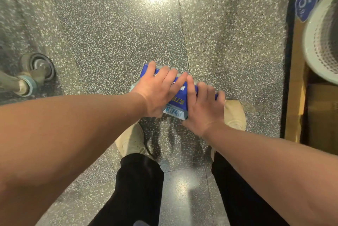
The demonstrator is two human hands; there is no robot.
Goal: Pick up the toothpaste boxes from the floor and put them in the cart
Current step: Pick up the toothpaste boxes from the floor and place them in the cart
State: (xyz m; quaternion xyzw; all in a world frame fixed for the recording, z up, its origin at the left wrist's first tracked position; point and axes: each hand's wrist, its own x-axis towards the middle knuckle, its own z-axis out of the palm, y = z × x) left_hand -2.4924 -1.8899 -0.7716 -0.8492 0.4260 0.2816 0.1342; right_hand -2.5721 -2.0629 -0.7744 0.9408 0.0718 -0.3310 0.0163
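Open terrazzo floor (128, 24) spreads beyond the blue toothpaste boxes (180, 95), which sit just ahead of the shoes (235, 114). A caster wheel (39, 66) stands well left of them and a wooden shelf edge (296, 79) well right. The left hand (157, 90) and right hand (203, 108) clasp the boxes from either side, fingers draped over the top.

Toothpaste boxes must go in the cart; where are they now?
Centre of the head view: the toothpaste boxes held between the left hand and right hand, ahead of the shoes.

Shop aisle: terrazzo floor (128, 24), cart wheel (39, 66), shelf (296, 79) with numbered tag (305, 4).
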